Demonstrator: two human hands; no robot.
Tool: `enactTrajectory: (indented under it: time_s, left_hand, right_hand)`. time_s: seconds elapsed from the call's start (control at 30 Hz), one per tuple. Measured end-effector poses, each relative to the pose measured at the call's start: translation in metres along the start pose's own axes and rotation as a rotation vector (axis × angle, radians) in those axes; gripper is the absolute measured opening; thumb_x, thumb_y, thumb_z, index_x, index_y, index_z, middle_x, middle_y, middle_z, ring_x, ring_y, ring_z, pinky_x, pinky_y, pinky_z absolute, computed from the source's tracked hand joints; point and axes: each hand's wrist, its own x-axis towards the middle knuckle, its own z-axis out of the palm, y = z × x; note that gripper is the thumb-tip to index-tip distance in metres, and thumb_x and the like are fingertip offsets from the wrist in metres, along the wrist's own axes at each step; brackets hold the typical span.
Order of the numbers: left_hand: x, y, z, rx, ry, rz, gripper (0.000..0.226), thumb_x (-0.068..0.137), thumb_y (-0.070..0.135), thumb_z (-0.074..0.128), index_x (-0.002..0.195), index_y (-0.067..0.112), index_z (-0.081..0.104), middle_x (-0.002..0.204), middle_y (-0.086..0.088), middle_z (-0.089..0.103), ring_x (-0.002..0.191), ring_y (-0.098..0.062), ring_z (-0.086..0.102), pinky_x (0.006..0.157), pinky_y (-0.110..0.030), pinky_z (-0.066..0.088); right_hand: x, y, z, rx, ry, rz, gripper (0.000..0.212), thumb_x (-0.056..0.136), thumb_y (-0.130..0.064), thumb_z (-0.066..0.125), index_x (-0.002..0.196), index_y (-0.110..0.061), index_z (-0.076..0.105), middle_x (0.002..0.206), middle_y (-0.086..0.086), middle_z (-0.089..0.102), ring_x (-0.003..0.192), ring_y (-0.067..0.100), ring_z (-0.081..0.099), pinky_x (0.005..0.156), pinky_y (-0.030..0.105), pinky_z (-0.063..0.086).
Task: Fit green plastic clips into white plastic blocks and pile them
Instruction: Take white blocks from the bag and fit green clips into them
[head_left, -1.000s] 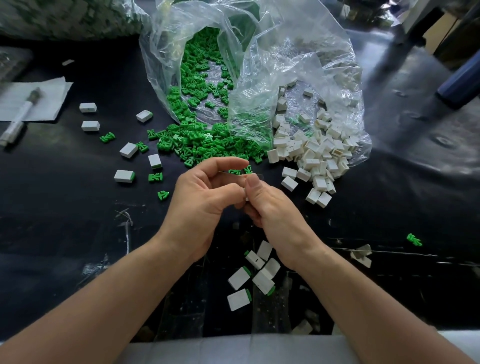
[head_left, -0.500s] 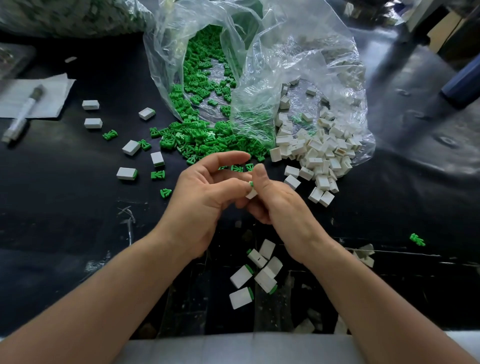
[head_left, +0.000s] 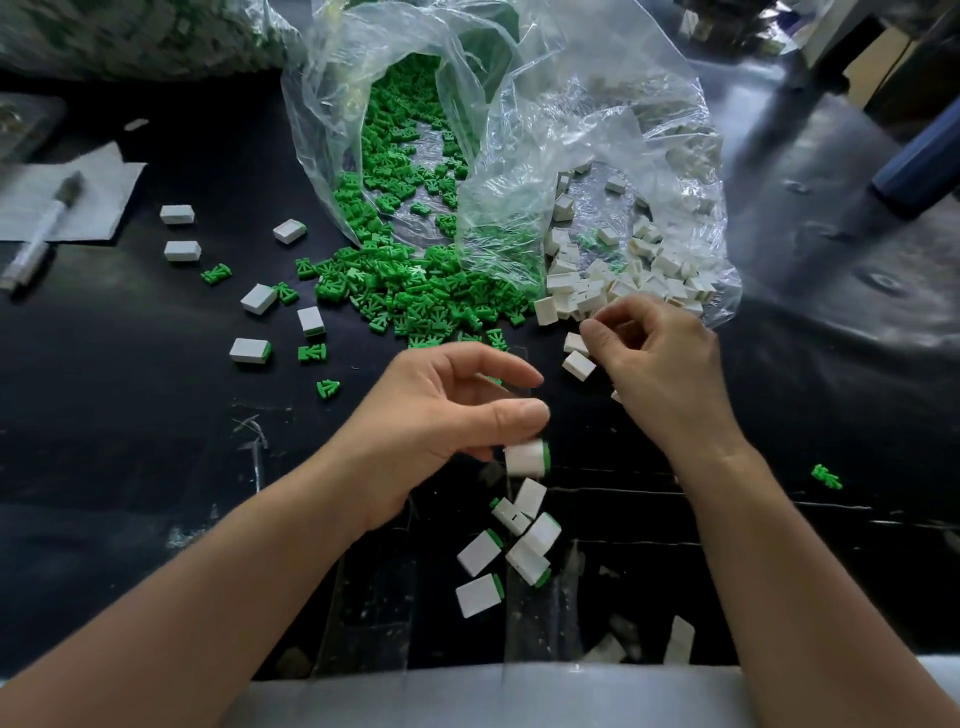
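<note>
My left hand (head_left: 452, 410) hangs loosely curled, a clip-fitted white block (head_left: 525, 458) just under its thumb; grip unclear. My right hand (head_left: 660, 364) curls at loose white blocks (head_left: 579, 364) ahead; hold unclear.

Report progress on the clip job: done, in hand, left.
Done: a small pile of fitted blocks lies nearest the person. In hand: another fitted block is at the fingertips of the left hand, grip unclear; the right hand reaches among loose white blocks. Left: most of it, judging by the big heaps of green clips and white blocks.
</note>
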Motion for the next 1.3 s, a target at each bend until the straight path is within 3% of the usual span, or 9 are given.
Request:
enactTrajectory:
  time_s: [0.13, 0.3, 0.43, 0.53, 0.67, 0.8, 1.0, 1.13, 1.3]
  left_hand:
    - [0.001, 0.003, 0.000, -0.032, 0.029, 0.004, 0.039, 0.053, 0.041, 0.070, 0.082, 0.016, 0.068, 0.068, -0.004, 0.071, 0.065, -0.011, 0.067, 0.056, -0.019, 0.049]
    - [0.005, 0.003, -0.005, -0.111, 0.146, 0.001, 0.037, 0.055, 0.038, 0.066, 0.084, 0.014, 0.066, 0.066, -0.003, 0.071, 0.063, -0.011, 0.067, 0.052, -0.017, 0.050]
    - [0.009, -0.003, -0.007, -0.092, 0.243, -0.027, 0.014, 0.071, 0.020, 0.067, 0.084, 0.017, 0.066, 0.069, -0.002, 0.072, 0.063, -0.009, 0.067, 0.049, -0.015, 0.049]
    - [0.011, -0.006, -0.009, -0.073, 0.313, -0.037, 0.016, 0.076, 0.012, 0.070, 0.089, 0.021, 0.065, 0.073, 0.005, 0.071, 0.065, -0.007, 0.067, 0.049, -0.015, 0.049]
    - [0.011, -0.007, -0.008, -0.044, 0.261, -0.032, 0.033, 0.062, 0.019, 0.074, 0.093, 0.020, 0.062, 0.071, 0.008, 0.070, 0.063, -0.005, 0.066, 0.047, -0.016, 0.048]
    - [0.012, -0.009, -0.009, -0.032, 0.321, 0.018, 0.020, 0.076, -0.001, 0.069, 0.088, 0.014, 0.064, 0.063, 0.004, 0.066, 0.055, -0.005, 0.062, 0.048, -0.017, 0.049]
    - [0.016, -0.008, -0.012, -0.226, 0.435, 0.069, 0.024, 0.072, -0.004, 0.068, 0.087, 0.014, 0.062, 0.079, -0.005, 0.062, 0.076, -0.017, 0.065, 0.066, -0.022, 0.057]
    - [0.015, -0.008, -0.011, -0.222, 0.403, 0.065, 0.027, 0.070, -0.007, 0.067, 0.088, 0.013, 0.064, 0.075, -0.003, 0.063, 0.072, -0.014, 0.066, 0.064, -0.021, 0.056]
    - [0.015, -0.009, -0.012, -0.159, 0.394, 0.059, 0.031, 0.065, -0.007, 0.070, 0.086, 0.017, 0.066, 0.069, 0.002, 0.064, 0.069, -0.011, 0.064, 0.066, -0.025, 0.058]
  right_hand:
    - [0.001, 0.005, 0.001, -0.216, -0.051, -0.035, 0.014, 0.081, -0.033, 0.067, 0.083, -0.020, 0.067, 0.087, -0.001, 0.061, 0.087, 0.019, 0.056, 0.078, 0.029, 0.042]
    - [-0.001, 0.005, 0.007, -0.411, -0.144, -0.071, 0.021, 0.082, -0.029, 0.067, 0.100, -0.019, 0.066, 0.103, 0.001, 0.063, 0.104, 0.021, 0.048, 0.090, 0.031, 0.035]
    - [-0.001, 0.002, 0.007, -0.291, -0.103, -0.131, 0.022, 0.080, -0.020, 0.069, 0.101, -0.017, 0.064, 0.093, -0.004, 0.062, 0.091, 0.016, 0.052, 0.084, 0.026, 0.038]
    - [-0.008, -0.009, 0.009, -0.026, -0.109, -0.224, 0.022, 0.075, -0.012, 0.074, 0.094, -0.015, 0.062, 0.078, -0.013, 0.054, 0.072, 0.008, 0.052, 0.070, 0.012, 0.040]
    - [-0.023, -0.020, 0.021, 0.120, -0.189, -0.427, 0.022, 0.073, -0.007, 0.073, 0.093, -0.006, 0.063, 0.081, -0.005, 0.058, 0.072, 0.008, 0.054, 0.068, 0.009, 0.040]
    - [-0.025, -0.023, 0.024, 0.194, -0.250, -0.432, 0.022, 0.074, -0.016, 0.068, 0.093, -0.006, 0.065, 0.084, -0.007, 0.060, 0.078, 0.004, 0.053, 0.072, 0.005, 0.039]
    - [-0.018, -0.016, 0.028, -0.081, -0.284, -0.378, 0.015, 0.083, -0.015, 0.066, 0.095, -0.008, 0.072, 0.094, 0.008, 0.065, 0.091, 0.025, 0.057, 0.083, 0.027, 0.038]
    - [-0.019, -0.015, 0.037, -0.242, -0.329, -0.421, 0.026, 0.083, -0.025, 0.066, 0.105, -0.012, 0.067, 0.104, 0.008, 0.060, 0.102, 0.026, 0.050, 0.086, 0.026, 0.030]
    - [-0.019, -0.016, 0.037, -0.241, -0.316, -0.398, 0.021, 0.083, -0.026, 0.066, 0.095, -0.009, 0.062, 0.099, 0.004, 0.057, 0.097, 0.023, 0.049, 0.078, 0.023, 0.027]
